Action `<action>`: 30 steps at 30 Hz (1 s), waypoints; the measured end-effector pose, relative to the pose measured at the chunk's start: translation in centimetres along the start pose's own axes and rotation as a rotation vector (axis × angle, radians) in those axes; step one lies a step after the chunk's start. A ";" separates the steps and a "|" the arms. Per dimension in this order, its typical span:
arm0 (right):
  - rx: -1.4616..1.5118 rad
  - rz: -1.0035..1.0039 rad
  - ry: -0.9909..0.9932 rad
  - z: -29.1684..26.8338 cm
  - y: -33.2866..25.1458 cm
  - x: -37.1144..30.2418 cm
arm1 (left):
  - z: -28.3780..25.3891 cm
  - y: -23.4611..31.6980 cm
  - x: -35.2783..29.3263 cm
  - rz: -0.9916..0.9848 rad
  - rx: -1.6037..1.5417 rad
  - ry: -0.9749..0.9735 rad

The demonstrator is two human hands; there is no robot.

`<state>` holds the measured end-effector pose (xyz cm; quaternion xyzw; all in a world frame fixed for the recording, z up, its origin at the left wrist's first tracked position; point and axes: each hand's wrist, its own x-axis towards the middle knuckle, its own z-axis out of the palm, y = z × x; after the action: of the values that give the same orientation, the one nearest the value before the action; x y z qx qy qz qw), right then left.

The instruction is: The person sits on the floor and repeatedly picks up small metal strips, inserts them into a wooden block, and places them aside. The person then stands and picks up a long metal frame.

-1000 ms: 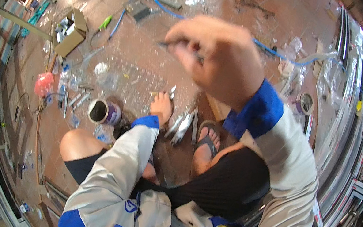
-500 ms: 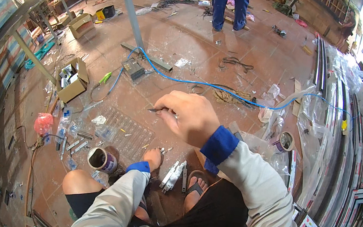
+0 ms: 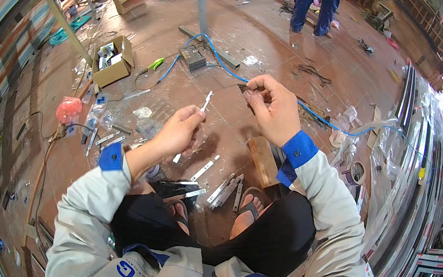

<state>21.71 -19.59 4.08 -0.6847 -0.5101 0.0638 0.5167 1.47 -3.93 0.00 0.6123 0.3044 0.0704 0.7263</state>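
Note:
My left hand is raised above the floor, its fingers closed round a thin silver metal strip that sticks up past the fingertips. To its right my right hand pinches a small dark piece, mostly hidden by the fingers. Below the hands, several similar metal strips lie on the floor by my left foot. A bundle of metal bars sits between my feet. Right of it rests a wooden block, partly behind my right sleeve.
A blue cable runs across the floor beyond my hands, past a grey metal box. An open cardboard box and a red plastic bag are at left. Long wrapped profiles line the right side. Another person's legs stand far ahead.
My left hand has come up from the floor with a metal strip in it. The right hand, still pinching the small dark piece, has shifted up and right in view. The view itself has shifted.

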 end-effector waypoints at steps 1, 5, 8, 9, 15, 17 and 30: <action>0.039 0.015 -0.033 0.7 -0.8 -0.1 | 0.0 0.2 -1.9 0.004 -0.063 -0.006; 0.138 0.030 -0.096 3.0 -1.0 -0.9 | 0.3 -1.5 -4.4 0.243 -0.104 -0.065; 0.053 -0.063 -0.051 3.8 -1.9 -0.9 | 0.5 -1.7 -4.7 0.276 -0.074 0.000; 0.019 -0.082 -0.060 3.8 -2.1 -0.9 | 0.7 -2.0 -4.6 0.273 -0.079 0.023; -0.045 -0.130 -0.082 4.0 -2.6 -0.2 | 0.8 -2.5 -4.5 0.441 0.282 0.120; -0.059 -0.131 -0.103 4.0 -2.7 -0.2 | 0.7 -2.5 -4.5 0.443 0.280 0.110; 0.015 -0.056 -0.139 5.6 -2.4 -1.3 | 1.7 -4.8 -2.8 0.426 0.275 0.196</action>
<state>16.08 -17.10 2.79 -0.6603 -0.5631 0.1004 0.4866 -1.18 -7.83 -3.35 0.7457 0.2445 0.2384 0.5722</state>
